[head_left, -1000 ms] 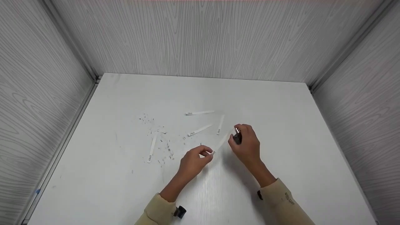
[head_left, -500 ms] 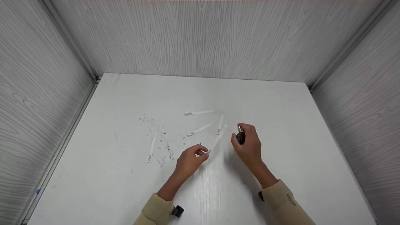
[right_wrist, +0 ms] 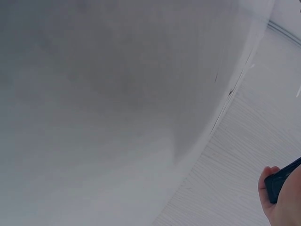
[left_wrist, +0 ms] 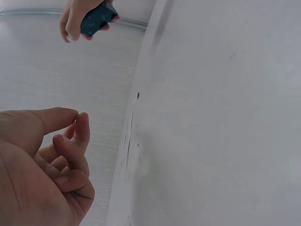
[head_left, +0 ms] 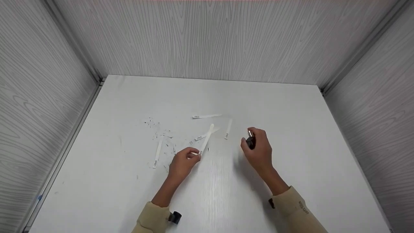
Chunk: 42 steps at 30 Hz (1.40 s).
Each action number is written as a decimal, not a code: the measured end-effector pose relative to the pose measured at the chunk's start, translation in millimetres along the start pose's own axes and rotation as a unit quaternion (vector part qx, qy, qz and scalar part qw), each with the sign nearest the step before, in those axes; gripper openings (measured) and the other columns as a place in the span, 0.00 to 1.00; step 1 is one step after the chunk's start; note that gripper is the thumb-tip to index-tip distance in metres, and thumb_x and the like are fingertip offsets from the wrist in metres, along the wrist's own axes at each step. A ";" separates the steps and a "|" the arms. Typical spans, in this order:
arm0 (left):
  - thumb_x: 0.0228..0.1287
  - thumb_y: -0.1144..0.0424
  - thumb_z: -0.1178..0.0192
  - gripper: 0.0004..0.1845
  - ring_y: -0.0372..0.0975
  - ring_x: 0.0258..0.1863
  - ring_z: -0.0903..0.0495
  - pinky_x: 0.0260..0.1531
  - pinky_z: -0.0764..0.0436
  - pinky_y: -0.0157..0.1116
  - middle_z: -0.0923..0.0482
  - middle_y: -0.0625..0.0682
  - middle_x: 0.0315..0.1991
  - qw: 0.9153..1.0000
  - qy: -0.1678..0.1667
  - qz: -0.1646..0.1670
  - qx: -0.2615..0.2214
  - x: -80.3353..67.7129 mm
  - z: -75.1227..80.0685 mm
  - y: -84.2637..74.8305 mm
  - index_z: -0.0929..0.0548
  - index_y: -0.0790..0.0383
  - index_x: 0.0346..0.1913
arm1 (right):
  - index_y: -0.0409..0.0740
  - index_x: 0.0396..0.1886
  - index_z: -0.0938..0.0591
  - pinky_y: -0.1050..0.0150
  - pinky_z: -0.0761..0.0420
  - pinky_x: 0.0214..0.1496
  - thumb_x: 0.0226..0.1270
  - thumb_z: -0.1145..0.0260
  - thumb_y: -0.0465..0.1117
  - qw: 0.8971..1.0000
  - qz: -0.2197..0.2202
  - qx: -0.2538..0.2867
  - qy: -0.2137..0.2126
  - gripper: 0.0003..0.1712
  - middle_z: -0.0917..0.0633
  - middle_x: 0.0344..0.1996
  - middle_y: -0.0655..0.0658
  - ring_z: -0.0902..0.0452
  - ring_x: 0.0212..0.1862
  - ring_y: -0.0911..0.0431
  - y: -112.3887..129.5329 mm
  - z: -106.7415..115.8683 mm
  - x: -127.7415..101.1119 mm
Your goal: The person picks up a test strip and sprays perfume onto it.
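My left hand (head_left: 183, 162) pinches the printed end of a white paper test strip (head_left: 208, 135) between thumb and fingertips. The strip slants up and away, above the table, with its far end free. In the left wrist view the thumb and index finger meet, and the strip cannot be made out. My right hand (head_left: 260, 150) grips a small dark perfume bottle (head_left: 250, 143) with a silver top, index finger at that top. The bottle (left_wrist: 96, 20) also shows dark at the top of the left wrist view. Bottle and strip are well apart.
Several similar strips lie on the white table (head_left: 310, 129): one at the back (head_left: 207, 116), one upright-angled strip (head_left: 228, 128), one left strip (head_left: 157, 152), one crossed strip (head_left: 199, 138) partly behind the held one. Dark specks (head_left: 166, 145) mark the table. Panels enclose three sides.
My left hand has moved left and slightly back toward me, carrying the strip away from the bottle. The right hand has shifted slightly right, still holding the bottle.
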<state>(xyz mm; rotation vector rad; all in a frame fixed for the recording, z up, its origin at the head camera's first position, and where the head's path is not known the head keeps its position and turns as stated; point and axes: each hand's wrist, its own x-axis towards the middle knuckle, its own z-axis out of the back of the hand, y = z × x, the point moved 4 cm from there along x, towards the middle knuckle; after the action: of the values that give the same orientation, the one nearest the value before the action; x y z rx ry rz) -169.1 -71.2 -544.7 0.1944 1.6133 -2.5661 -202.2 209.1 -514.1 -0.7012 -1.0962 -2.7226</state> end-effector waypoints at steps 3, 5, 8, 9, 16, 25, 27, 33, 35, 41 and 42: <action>0.66 0.53 0.36 0.11 0.41 0.35 0.18 0.34 0.24 0.37 0.14 0.46 0.34 1.000 -0.011 0.014 0.005 0.8 6.7 6.5 0.15 0.50 0.48 | 0.48 0.61 0.25 0.54 0.21 0.52 0.67 0.35 0.45 1.000 -0.001 0.000 0.001 0.24 0.21 0.52 0.46 0.24 0.49 0.56 -0.4 -0.3 0.0; 0.66 0.53 0.37 0.11 0.41 0.36 0.18 0.34 0.25 0.38 0.14 0.46 0.33 1.000 -0.016 0.024 0.002 0.9 11.5 10.8 0.15 0.51 0.48 | 0.48 0.61 0.24 0.53 0.21 0.52 0.67 0.35 0.45 1.000 -0.001 0.001 0.001 0.24 0.21 0.52 0.46 0.24 0.49 0.56 -0.4 -0.5 -0.3; 0.67 0.53 0.37 0.12 0.42 0.35 0.18 0.34 0.27 0.38 0.12 0.48 0.32 0.999 -0.021 0.035 0.001 0.6 18.4 17.1 0.15 0.52 0.49 | 0.47 0.62 0.25 0.53 0.21 0.53 0.66 0.34 0.45 1.000 0.001 0.005 0.002 0.25 0.21 0.53 0.46 0.24 0.50 0.56 -0.4 -0.8 -0.8; 0.67 0.53 0.38 0.12 0.42 0.35 0.19 0.34 0.27 0.38 0.12 0.49 0.32 0.999 -0.022 0.040 0.000 0.5 20.5 19.3 0.15 0.52 0.49 | 0.47 0.62 0.25 0.53 0.21 0.53 0.66 0.34 0.45 1.000 0.001 0.006 0.002 0.25 0.21 0.53 0.46 0.24 0.50 0.56 -0.3 -0.8 -0.9; 0.68 0.54 0.38 0.13 0.43 0.34 0.19 0.35 0.28 0.38 0.12 0.50 0.32 0.997 -0.032 0.063 -0.016 0.0 31.1 34.4 0.16 0.55 0.50 | 0.48 0.62 0.24 0.52 0.21 0.52 0.67 0.35 0.46 1.000 -0.004 0.010 0.004 0.24 0.21 0.53 0.47 0.24 0.50 0.56 -0.4 0.3 -1.0; 0.70 0.57 0.42 0.13 0.43 0.37 0.18 0.42 0.26 0.40 0.11 0.49 0.32 0.996 -0.041 0.073 -0.026 -0.1 40.1 48.5 0.15 0.59 0.50 | 0.49 0.64 0.26 0.52 0.22 0.55 0.68 0.35 0.46 0.999 -0.023 0.018 0.023 0.26 0.22 0.57 0.47 0.24 0.55 0.56 -3.5 -1.5 -1.8; 0.70 0.58 0.42 0.13 0.43 0.37 0.18 0.42 0.26 0.39 0.11 0.50 0.32 0.995 -0.043 0.082 -0.032 -0.3 41.8 50.9 0.16 0.60 0.50 | 0.49 0.64 0.26 0.52 0.22 0.55 0.68 0.35 0.47 0.999 -0.023 0.017 0.024 0.26 0.22 0.57 0.47 0.24 0.54 0.56 -3.3 -1.4 -1.8; 0.70 0.59 0.42 0.14 0.43 0.38 0.17 0.40 0.26 0.37 0.11 0.50 0.33 0.992 -0.050 0.104 -0.041 -0.8 46.6 58.3 0.15 0.62 0.51 | 0.50 0.64 0.26 0.51 0.21 0.54 0.68 0.35 0.48 0.999 -0.022 0.014 0.023 0.26 0.21 0.56 0.47 0.24 0.53 0.55 -3.3 0.1 -1.6; 0.70 0.60 0.42 0.14 0.43 0.38 0.17 0.41 0.26 0.38 0.11 0.51 0.33 0.992 -0.050 0.104 -0.040 -0.8 48.1 60.1 0.15 0.63 0.51 | 0.51 0.64 0.26 0.51 0.21 0.54 0.68 0.35 0.47 0.999 -0.023 0.013 0.023 0.25 0.21 0.55 0.47 0.24 0.53 0.56 -3.6 0.4 -1.3; 0.70 0.61 0.42 0.14 0.42 0.39 0.16 0.47 0.24 0.40 0.11 0.51 0.33 0.993 -0.051 0.102 -0.039 -1.3 52.0 64.3 0.15 0.65 0.51 | 0.51 0.63 0.26 0.52 0.21 0.54 0.68 0.35 0.48 0.999 -0.029 0.011 0.029 0.25 0.22 0.55 0.48 0.24 0.53 0.56 -4.2 -0.5 -1.3; 0.69 0.61 0.42 0.14 0.42 0.39 0.16 0.47 0.24 0.41 0.11 0.51 0.33 0.993 -0.051 0.102 -0.038 -1.7 52.7 64.7 0.15 0.65 0.51 | 0.51 0.63 0.26 0.52 0.20 0.54 0.68 0.35 0.48 0.999 -0.029 0.011 0.030 0.25 0.22 0.55 0.48 0.24 0.53 0.56 -4.0 -0.7 -1.3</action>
<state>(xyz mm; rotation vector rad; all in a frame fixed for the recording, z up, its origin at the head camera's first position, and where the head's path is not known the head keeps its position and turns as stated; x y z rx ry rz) -160.1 -146.6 -579.3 0.2059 1.5629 -2.3198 -202.5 211.5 -517.6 -0.5902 -1.1478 -2.7564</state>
